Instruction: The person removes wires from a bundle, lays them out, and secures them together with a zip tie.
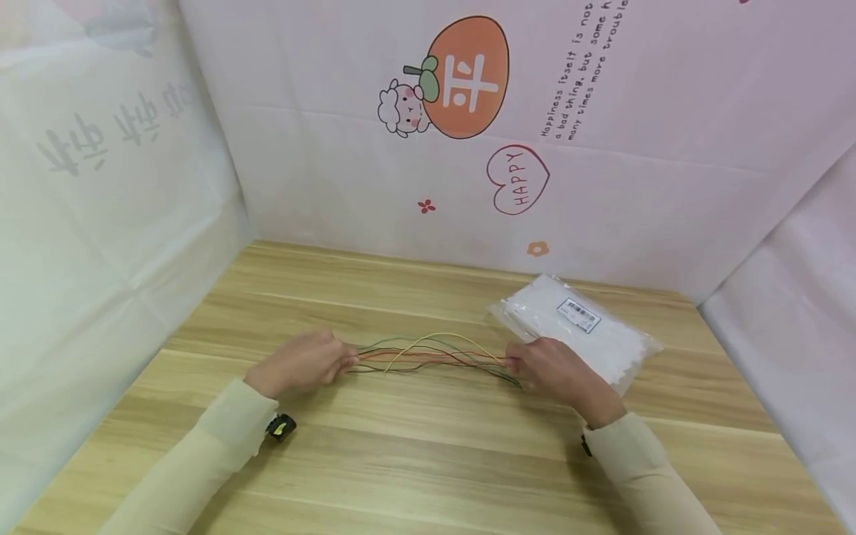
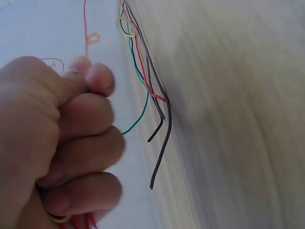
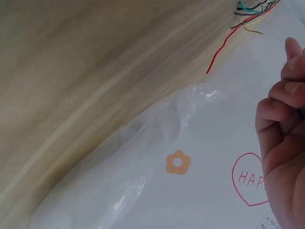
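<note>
My left hand (image 1: 301,365) pinches a red wire (image 2: 86,28) between thumb and index finger, and the wire runs straight out from the fingertips in the left wrist view. More red strands show below the curled fingers of that hand. At the opposite end of the wires, my right hand (image 1: 558,371) pinches the red wire with its fingertips; the right wrist view crops the pinch. Between the hands lie several loose thin wires: a yellow wire (image 1: 436,334) arched upward, a green wire (image 2: 143,112), and dark wires (image 2: 167,138) with bent ends.
A clear plastic bag (image 1: 608,345) of white contents, with a barcode label (image 1: 579,315), lies beside and behind the right hand. Wood-grain tabletop (image 1: 401,461) spreads under everything. White printed cloth (image 1: 321,171) walls the back and both sides.
</note>
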Motion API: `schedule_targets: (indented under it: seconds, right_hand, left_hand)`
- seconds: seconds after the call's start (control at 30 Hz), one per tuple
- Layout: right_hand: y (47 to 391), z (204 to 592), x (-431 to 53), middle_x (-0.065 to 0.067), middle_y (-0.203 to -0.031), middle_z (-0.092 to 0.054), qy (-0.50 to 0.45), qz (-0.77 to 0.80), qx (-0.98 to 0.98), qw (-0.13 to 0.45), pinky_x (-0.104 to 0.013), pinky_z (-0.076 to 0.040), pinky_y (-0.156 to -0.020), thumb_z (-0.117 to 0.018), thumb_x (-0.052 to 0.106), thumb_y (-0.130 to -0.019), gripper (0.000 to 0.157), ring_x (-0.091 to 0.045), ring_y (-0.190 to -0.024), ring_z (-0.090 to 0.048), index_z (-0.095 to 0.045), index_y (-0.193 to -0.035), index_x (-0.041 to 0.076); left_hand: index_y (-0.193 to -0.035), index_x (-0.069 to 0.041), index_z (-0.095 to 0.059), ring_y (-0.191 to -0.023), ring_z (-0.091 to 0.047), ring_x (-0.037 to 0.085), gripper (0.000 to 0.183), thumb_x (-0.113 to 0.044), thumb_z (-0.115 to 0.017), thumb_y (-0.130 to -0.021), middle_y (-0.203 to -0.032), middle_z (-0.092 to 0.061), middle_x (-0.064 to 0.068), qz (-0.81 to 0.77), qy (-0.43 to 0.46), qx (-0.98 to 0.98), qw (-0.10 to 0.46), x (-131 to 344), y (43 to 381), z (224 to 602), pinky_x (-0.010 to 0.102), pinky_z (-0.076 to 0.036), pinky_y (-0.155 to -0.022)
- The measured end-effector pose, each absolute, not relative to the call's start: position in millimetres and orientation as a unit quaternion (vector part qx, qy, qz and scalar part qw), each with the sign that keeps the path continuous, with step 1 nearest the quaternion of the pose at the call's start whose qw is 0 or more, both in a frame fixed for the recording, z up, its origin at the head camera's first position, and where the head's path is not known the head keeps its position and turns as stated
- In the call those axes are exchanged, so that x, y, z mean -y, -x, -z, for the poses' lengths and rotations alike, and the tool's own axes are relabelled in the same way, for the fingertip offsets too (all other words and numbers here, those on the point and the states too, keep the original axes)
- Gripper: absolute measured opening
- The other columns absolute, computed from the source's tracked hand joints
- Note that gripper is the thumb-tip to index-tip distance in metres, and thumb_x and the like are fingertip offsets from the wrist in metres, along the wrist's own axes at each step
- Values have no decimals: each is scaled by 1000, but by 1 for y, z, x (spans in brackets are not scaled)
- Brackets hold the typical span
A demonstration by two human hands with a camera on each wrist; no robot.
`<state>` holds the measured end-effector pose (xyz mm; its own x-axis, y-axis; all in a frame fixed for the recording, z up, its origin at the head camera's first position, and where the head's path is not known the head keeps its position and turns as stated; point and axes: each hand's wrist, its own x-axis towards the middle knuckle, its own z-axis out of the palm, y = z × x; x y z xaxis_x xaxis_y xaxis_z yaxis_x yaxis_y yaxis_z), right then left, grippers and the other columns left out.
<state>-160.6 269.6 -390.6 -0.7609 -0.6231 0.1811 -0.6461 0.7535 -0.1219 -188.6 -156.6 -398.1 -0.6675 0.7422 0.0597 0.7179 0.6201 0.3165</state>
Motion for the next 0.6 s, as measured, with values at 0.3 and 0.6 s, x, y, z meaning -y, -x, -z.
schedule_targets:
  seconds: [0.3, 0.6]
  right_hand:
    - [163, 395, -261, 11, -62, -42, -328, -75, 941, 41, -26, -40, -57, -69, 13, -102, 31, -4, -58, -39, -53, -76, 18]
    - [162, 400, -262, 12, -62, -50, -340, -81, 935, 50, -24, -42, -59, -72, 14, -100, 25, -1, -58, -40, -59, -78, 17]
  left_hand:
    - [-77, -17, -56, -56, -37, 5, 39, -20, -45, -114, -63, -47, -10, -158, -333, -922, 116, 150, 183, 398, 24, -39, -59]
    - [-86, -16, -61, -63, -43, 9, 37, -25, -39, -116, -68, -46, -7, -169, -308, -930, 106, 157, 185, 393, 33, -46, -72]
